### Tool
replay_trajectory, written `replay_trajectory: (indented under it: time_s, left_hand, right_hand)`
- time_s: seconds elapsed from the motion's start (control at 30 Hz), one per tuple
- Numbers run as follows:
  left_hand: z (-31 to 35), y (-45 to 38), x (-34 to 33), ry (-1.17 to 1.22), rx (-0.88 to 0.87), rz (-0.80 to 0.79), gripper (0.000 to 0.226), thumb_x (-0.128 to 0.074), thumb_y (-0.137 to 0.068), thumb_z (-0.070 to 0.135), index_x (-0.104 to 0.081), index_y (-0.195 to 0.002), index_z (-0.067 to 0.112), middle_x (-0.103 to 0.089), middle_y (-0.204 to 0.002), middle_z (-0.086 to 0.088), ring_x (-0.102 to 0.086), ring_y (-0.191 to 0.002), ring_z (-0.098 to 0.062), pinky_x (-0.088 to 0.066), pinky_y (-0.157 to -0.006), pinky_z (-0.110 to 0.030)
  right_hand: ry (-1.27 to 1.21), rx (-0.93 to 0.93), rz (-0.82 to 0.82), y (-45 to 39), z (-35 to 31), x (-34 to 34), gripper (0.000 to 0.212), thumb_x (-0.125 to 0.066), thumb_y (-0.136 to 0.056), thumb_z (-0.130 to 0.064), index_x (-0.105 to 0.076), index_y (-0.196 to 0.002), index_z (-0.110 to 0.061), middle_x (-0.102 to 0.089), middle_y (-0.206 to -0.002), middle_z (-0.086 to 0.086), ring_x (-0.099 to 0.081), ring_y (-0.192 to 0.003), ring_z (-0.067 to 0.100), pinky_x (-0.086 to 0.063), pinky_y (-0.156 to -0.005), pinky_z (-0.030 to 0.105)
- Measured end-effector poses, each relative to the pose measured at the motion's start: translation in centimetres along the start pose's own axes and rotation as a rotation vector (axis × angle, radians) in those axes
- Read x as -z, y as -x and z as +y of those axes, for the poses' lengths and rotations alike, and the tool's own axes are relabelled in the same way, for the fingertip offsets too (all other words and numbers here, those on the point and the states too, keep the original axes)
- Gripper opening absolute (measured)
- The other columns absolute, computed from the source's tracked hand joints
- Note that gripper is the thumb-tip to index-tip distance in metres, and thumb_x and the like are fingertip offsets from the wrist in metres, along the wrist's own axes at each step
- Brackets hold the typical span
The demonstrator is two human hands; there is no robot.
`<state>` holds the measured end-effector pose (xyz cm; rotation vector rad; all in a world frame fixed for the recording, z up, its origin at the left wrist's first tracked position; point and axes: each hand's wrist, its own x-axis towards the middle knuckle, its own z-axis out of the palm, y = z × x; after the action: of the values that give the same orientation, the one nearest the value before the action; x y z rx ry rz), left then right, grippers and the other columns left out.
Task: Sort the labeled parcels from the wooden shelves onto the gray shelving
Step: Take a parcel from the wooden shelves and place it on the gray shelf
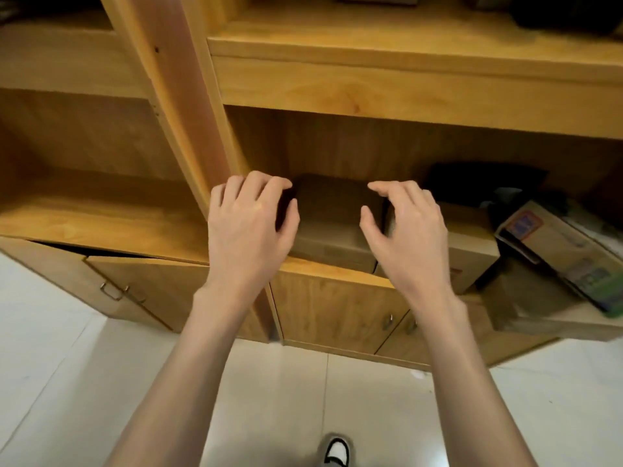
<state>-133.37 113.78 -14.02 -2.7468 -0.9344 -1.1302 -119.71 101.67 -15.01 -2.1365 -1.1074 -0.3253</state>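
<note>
A plain brown cardboard parcel (332, 227) sits at the left end of the lower wooden shelf (323, 269), close to the front edge. My left hand (251, 219) is at its left side, fingers loosely curved by the back left corner and thumb near the left edge. Over the parcel's right edge hovers my right hand (406, 225), fingers spread and bent, thumb above the top face. Neither hand plainly grips it. No label shows on the parcel from here.
A second brown box (472, 251) stands right beside the parcel. Further right a printed carton (553, 254) leans on a larger carton (529, 298), with a black item (478, 187) behind. A wooden upright (188, 129) borders the left. Cabinet doors (333, 311) and tiled floor lie below.
</note>
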Motion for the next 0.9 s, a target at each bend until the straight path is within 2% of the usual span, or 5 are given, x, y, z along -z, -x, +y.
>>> replay_trajectory:
  time_s: [0.2,0.33,0.67,0.8,0.9]
  left_hand:
    - [-2.2,1.8,-7.7,0.018,-0.026,-0.026,0.03,-0.054,-0.09,0.031,-0.069,-0.106,0.011,-0.067,-0.103,-0.011,-0.061,-0.095,-0.03,-0.047,-0.083,-0.041]
    - [-4.0,2.4,-12.7,0.016,-0.026,-0.095,0.034,-0.05,-0.092,0.033,-0.066,-0.112,0.011,-0.065,-0.11,-0.013,-0.059,-0.103,-0.032,-0.045,-0.09,-0.045]
    - [-7.0,3.3,-22.0,0.042,0.01,-0.241,0.033,-0.055,-0.095,0.028,-0.061,-0.121,0.01,-0.058,-0.12,-0.015,-0.051,-0.113,-0.033,-0.045,-0.092,-0.045]
    - [-7.4,3.1,-25.5,0.094,0.144,-0.343,0.042,-0.053,-0.096,0.035,-0.052,-0.132,0.014,-0.047,-0.134,-0.014,-0.041,-0.126,-0.032,-0.039,-0.101,-0.042]
    - [-7.7,3.0,-27.9,0.274,0.391,-0.451,0.052,-0.052,-0.095,0.043,-0.039,-0.141,0.021,-0.033,-0.147,-0.009,-0.031,-0.136,-0.029,-0.03,-0.108,-0.037]
  right_hand:
    - [0.065,-0.016,-0.018,1.5,4.1,-5.6,0.033,-0.062,-0.091,-0.023,-0.061,-0.123,-0.015,-0.059,-0.115,0.005,-0.051,-0.107,0.02,-0.035,-0.088,0.025]
    - [0.081,-0.026,-0.054,2.1,7.0,-9.6,0.031,-0.061,-0.091,-0.024,-0.061,-0.121,-0.015,-0.058,-0.117,0.005,-0.05,-0.108,0.018,-0.037,-0.086,0.024]
    - [0.052,-0.11,-0.147,1.8,11.6,-17.2,0.036,-0.059,-0.093,-0.025,-0.057,-0.127,-0.014,-0.051,-0.126,0.006,-0.045,-0.117,0.017,-0.037,-0.091,0.023]
    - [-0.024,-0.236,-0.232,0.3,12.8,-19.6,0.045,-0.056,-0.095,-0.032,-0.046,-0.137,-0.019,-0.039,-0.141,0.006,-0.035,-0.13,0.02,-0.029,-0.103,0.024]
    - [-0.053,-0.439,-0.424,-1.0,13.6,-21.2,0.058,-0.05,-0.096,-0.043,-0.029,-0.148,-0.026,-0.018,-0.157,0.009,-0.013,-0.144,0.032,-0.02,-0.115,0.043]
